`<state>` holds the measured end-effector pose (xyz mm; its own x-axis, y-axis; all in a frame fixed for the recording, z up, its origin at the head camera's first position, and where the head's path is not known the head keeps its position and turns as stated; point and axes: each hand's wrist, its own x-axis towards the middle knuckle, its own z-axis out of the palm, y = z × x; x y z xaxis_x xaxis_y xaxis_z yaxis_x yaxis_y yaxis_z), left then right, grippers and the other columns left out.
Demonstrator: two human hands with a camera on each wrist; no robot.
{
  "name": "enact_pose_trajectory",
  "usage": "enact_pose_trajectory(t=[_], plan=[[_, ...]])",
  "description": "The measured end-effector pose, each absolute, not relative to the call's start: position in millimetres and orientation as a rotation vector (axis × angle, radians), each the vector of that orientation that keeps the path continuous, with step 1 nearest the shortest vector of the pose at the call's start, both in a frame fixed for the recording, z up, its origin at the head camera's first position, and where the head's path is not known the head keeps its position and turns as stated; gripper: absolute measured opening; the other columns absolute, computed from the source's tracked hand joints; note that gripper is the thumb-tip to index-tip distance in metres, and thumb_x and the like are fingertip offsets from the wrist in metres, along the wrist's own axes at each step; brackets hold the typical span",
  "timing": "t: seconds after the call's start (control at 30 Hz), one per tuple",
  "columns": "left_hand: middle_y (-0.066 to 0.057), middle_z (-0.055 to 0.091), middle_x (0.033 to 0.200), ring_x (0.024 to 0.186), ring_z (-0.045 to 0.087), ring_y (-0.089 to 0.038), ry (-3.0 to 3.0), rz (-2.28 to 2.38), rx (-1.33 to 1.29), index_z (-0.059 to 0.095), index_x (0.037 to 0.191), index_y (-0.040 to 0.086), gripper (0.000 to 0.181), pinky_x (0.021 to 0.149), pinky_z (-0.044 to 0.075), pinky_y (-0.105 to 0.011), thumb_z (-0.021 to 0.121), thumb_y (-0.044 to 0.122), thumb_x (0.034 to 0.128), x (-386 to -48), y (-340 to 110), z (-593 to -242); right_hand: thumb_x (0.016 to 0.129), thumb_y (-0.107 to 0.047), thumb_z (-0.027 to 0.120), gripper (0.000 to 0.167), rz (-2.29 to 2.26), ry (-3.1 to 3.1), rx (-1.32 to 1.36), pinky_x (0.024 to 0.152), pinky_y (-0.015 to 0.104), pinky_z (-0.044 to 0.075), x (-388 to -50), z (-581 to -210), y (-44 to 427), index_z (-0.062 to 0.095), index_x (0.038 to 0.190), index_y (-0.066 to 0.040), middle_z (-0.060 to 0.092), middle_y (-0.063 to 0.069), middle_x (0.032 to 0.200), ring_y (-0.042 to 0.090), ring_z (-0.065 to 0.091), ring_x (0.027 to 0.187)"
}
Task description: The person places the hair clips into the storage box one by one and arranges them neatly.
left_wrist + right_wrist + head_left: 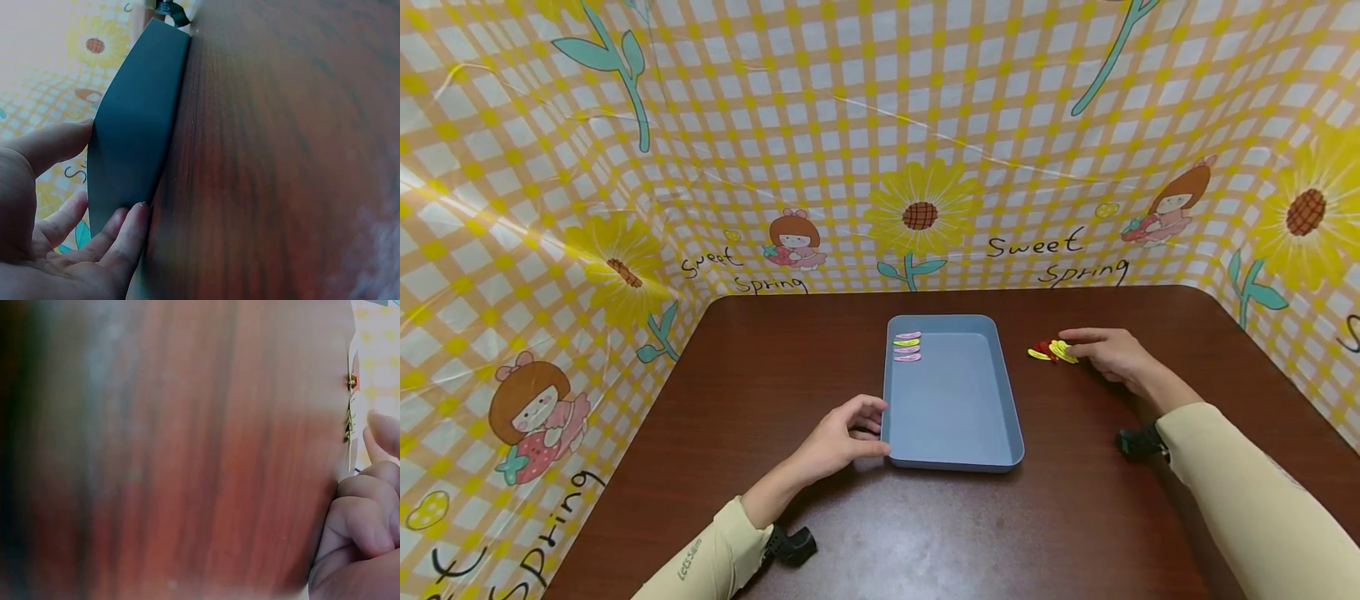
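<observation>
- Along the tray [955, 408], at its left wall, I see the left hand [842, 433] with thumb and fingers spread against the outside; this grip is loose and not curled round anything, and I judge it is there to steady the tray.
- Over to the right on the table [775, 358], the right hand [1112, 354] reaches to a small pile of clips [1062, 350], index finger stretched above the yellow ones. I cannot tell from my feeds whether this grip pinches one; the right wrist view is mostly wood, with the lower fingers bent.
- Near the tray's far left corner, clips lie crosswise in a short column, all pointing much the same way. To me that looks deliberate, since each can be seen singly, whereas those in the pile overlap.
- Between the two hands, the tray has its long sides running away from the person, probably to keep it within reach of both.
- Counting, I get one tray and four clips in it: three pink clips [908, 335] and one yellow clip [907, 342], second from the far end. Outside it, I make out yellow and red in one pile, too overlapped to count.
</observation>
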<state>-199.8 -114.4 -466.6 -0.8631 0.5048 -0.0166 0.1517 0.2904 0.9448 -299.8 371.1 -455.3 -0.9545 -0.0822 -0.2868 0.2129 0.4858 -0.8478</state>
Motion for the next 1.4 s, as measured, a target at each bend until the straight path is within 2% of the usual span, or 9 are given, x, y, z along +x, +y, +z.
enact_pose_trajectory(t=[0.3,0.5,0.87,1.13,1.4], plan=[[-0.015,0.063,0.121,0.108,0.061,-0.023,2.261,1.594,0.590,0.056,0.134,0.006,0.058,0.088,0.054,-0.025,0.083,0.016,0.0838,-200,-114,-467,0.099,-0.029,0.064,0.053,-1.377,2.500,0.083,0.042,0.026,0.032,-301,-456,371,0.053,0.145,-0.006,0.035,-0.012,0.053,0.009,0.030,0.044],[-0.018,0.062,0.123,0.110,0.061,-0.028,2.246,1.600,0.611,0.055,0.134,0.005,0.057,0.090,0.054,-0.027,0.083,0.014,0.0842,-201,-114,-469,0.098,-0.030,0.066,0.052,-1.343,2.544,0.098,0.042,0.027,0.033,-299,-457,371,0.056,0.141,-0.003,0.034,-0.013,0.051,0.009,0.029,0.042],[-0.013,0.063,0.120,0.106,0.062,-0.021,2.252,1.610,0.604,0.056,0.132,0.008,0.057,0.089,0.055,-0.026,0.084,0.014,0.0826,-202,-114,-469,0.098,-0.031,0.065,0.053,-1.345,2.539,0.104,0.041,0.028,0.033,-292,-452,377,0.056,0.138,0.002,0.032,-0.012,0.050,0.008,0.026,0.043],[-0.011,0.063,0.120,0.107,0.061,-0.020,2.256,1.604,0.600,0.057,0.133,0.010,0.057,0.089,0.054,-0.026,0.084,0.016,0.0831,-202,-115,-470,0.099,-0.032,0.064,0.054,-1.337,2.534,0.095,0.041,0.028,0.032,-288,-453,385,0.055,0.138,0.004,0.032,-0.012,0.050,0.007,0.025,0.043],[-0.012,0.062,0.120,0.106,0.061,-0.021,2.234,1.625,0.602,0.056,0.133,0.007,0.058,0.088,0.055,-0.025,0.084,0.014,0.0831,-202,-115,-470,0.098,-0.033,0.067,0.054,-1.349,2.519,0.065,0.041,0.028,0.032,-285,-454,388,0.057,0.134,0.006,0.034,-0.013,0.050,0.007,0.027,0.044]])
